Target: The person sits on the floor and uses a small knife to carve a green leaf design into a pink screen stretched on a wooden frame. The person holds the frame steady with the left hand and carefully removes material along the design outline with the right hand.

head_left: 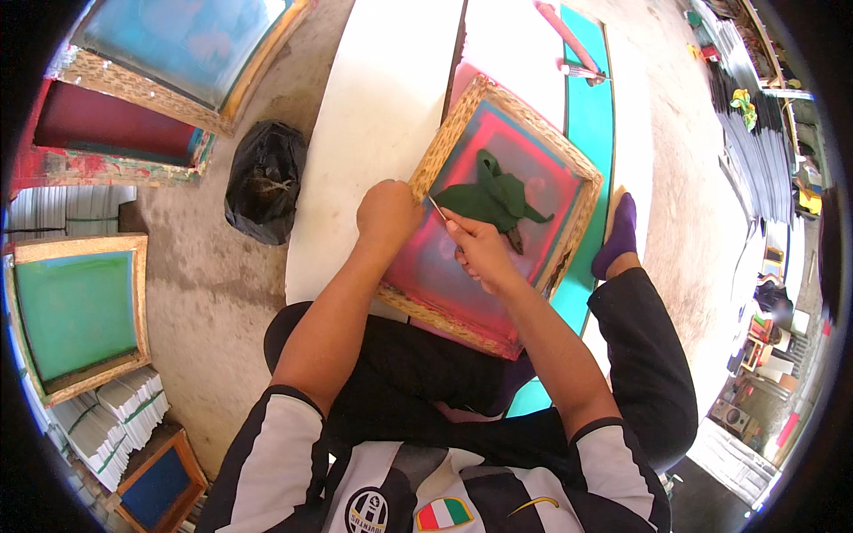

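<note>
A wooden-framed printing screen (540, 124) with pink-stained mesh lies tilted in front of me, its near end by my legs. My left hand (388, 213) is closed at the left rail of its frame. In my right hand (482, 251) is a thin metal tool (436, 207), pinched between the fingers. The tool's tip touches or nearly touches the inner edge of that rail, close to my left fist; its kind cannot be made out. A crumpled dark green cloth (499, 197) rests on the mesh just beyond my right hand.
White boards (382, 89) and a turquoise strip (588, 133) lie under the screen. Left of them sits a black plastic bag (265, 182). More framed screens, one green (75, 306), stand at the left beside paper stacks (111, 422). A reddish tube (569, 37) lies at the far end.
</note>
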Tool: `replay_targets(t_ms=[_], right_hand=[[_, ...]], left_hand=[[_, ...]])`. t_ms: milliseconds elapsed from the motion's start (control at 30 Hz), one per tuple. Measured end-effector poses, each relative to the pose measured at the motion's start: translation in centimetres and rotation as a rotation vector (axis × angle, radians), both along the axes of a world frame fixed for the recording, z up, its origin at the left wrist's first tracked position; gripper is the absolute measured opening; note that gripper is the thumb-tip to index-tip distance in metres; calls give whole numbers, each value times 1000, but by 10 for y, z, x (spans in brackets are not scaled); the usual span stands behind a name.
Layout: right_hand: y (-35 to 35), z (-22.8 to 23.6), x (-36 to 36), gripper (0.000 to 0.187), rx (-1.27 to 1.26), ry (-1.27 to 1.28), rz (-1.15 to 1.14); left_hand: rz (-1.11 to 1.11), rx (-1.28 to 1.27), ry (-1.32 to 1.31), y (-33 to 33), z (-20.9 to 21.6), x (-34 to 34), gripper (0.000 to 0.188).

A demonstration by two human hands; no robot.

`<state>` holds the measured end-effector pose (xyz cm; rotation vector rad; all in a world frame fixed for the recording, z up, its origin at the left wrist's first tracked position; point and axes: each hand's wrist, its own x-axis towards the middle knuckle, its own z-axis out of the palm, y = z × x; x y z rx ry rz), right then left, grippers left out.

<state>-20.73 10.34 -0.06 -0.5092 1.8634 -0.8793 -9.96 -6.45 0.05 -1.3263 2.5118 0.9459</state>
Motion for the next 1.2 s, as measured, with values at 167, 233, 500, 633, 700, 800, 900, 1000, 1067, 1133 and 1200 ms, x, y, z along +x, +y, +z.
replay_targets(t_ms=[167, 233, 500, 633, 700, 800, 900, 1000, 1067, 1133, 1200], right_hand=[[9, 3, 3, 42, -6, 816, 358], [13, -11, -1, 45, -54, 626, 238], [-5, 25, -22, 49, 131, -20, 84], [-1, 9, -31, 48, -168, 529, 231], [-19, 36, -25, 44, 23, 527, 253], [-32, 42, -21, 40, 99, 619, 288], [-34, 35, -20, 38, 112, 717, 328], [-31, 30, -19, 38, 82, 792, 369], [-32, 30, -20, 38, 72, 820, 400], [-34, 35, -21, 39, 93, 828, 434], [-35, 36, -22, 39, 93, 843, 465]], left_hand=[[-14, 82, -40, -4, 10, 1, 31], [-20, 66, -54, -4, 15, -3, 32], [34, 81, -28, -5, 7, 0, 39], [41, 53, 58, -3, 9, -1, 44], [43, 25, 94, 2, 6, -1, 45], [23, 24, 77, 5, 9, -4, 42], [12, 32, 66, 4, 6, -4, 39], [22, 27, 84, 5, 2, -4, 36], [38, -5, 140, 5, -4, -2, 33], [11, -25, 138, 5, -5, -2, 32], [-18, -55, 158, 5, -8, -1, 31]])
